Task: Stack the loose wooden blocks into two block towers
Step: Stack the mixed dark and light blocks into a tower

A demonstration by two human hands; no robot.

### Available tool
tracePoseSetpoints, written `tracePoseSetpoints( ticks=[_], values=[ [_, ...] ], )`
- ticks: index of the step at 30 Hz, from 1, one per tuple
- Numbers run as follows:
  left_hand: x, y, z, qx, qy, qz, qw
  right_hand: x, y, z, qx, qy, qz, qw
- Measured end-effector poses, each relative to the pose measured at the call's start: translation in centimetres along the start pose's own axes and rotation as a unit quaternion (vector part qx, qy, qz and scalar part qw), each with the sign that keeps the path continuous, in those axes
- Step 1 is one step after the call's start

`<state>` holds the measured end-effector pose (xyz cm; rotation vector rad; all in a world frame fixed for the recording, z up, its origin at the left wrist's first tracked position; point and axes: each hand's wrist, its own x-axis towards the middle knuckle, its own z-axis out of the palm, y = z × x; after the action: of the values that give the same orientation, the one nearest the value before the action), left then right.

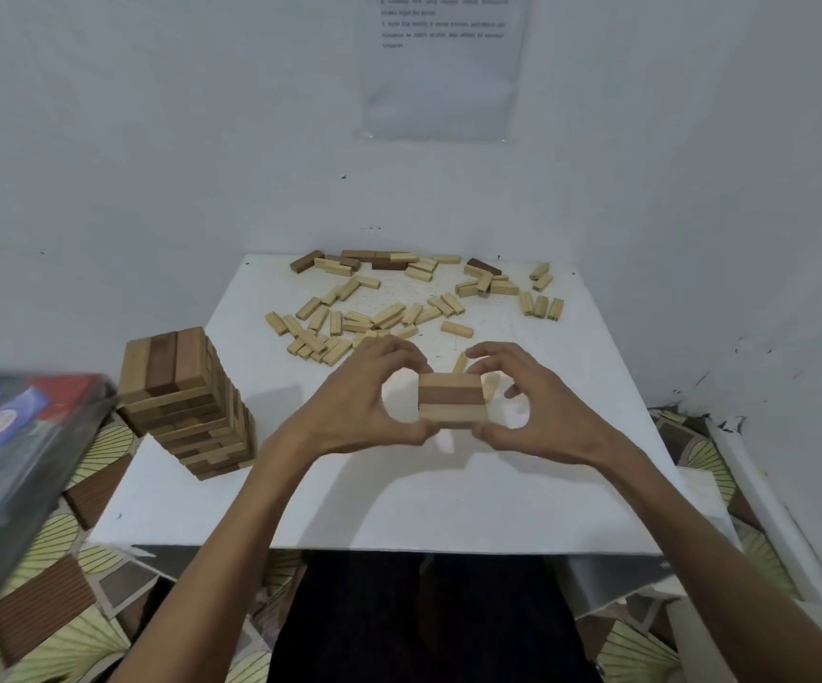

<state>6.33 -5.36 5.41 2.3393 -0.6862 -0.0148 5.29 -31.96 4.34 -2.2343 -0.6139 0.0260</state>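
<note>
A small stack of wooden blocks, its top layer two pale blocks with a brown one between, stands at the middle of the white table. My left hand curls round its left side and my right hand curls round its right side, thumbs at the near edge and fingers arched over the far edge. A tall finished tower stands at the table's left edge. Several loose blocks lie scattered across the far half of the table.
A white wall closes the back and right, with a plastic-covered paper sheet hung on it. A clear box with a colourful label sits at the left. Patterned floor shows around the table.
</note>
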Motion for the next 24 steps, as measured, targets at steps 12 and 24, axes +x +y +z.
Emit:
tracePoseSetpoints(
  ticks=[12,24],
  values=[
    [0.6,3.8,-8.3,-0.026,0.035,0.003,0.999,3.9,-6.6,-3.8,0.013,0.034,-0.053,0.998],
    [-4.0,1.0,-15.8,0.022,0.059,-0.038,0.997,9.8,-12.7,-0.8,-0.004,-0.012,-0.1,0.995]
  ],
)
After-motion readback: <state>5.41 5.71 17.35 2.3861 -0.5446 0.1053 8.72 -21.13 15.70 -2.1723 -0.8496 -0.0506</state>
